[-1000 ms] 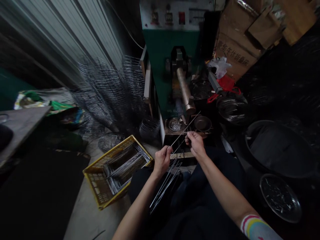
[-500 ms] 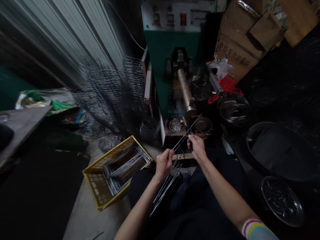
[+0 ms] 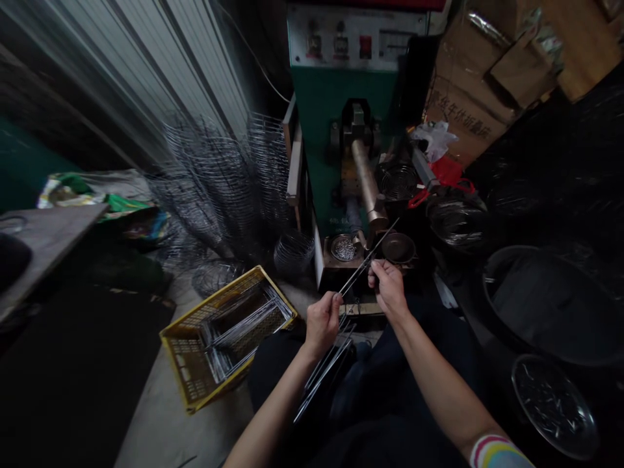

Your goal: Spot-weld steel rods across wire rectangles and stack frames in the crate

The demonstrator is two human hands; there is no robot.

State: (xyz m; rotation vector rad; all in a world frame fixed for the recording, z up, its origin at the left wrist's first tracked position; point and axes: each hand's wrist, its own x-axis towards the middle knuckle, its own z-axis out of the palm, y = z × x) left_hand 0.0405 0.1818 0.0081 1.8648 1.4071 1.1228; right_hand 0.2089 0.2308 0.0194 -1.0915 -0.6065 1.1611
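Observation:
My left hand (image 3: 322,322) is closed around one end of a thin metal rod (image 3: 355,275), which slants up and away to the right. The rod's far part lies by the lower electrode tip of the green spot welder (image 3: 319,104). Just right of the rod, my right hand (image 3: 389,289) is pinched shut; whatever its fingertips hold is too small to make out. More metal rods (image 3: 324,377) lie across my lap under my left forearm. Beyond my hands, a round dish of small metal pieces (image 3: 344,247) sits on the welder's ledge, with a dark dish (image 3: 398,247) to its right.
A yellow plastic crate (image 3: 182,383) with metal rods stands on the floor at left. Stacked wire baskets (image 3: 214,175) lean behind it. At right are a large black tub (image 3: 487,286) and a clear bowl of small parts (image 3: 553,406). Cardboard boxes (image 3: 458,110) stand behind.
The view has shifted slightly, so the welder appears a little lower and further right. Both hands keep nearly the same pose, with the rod still by the electrode tip.

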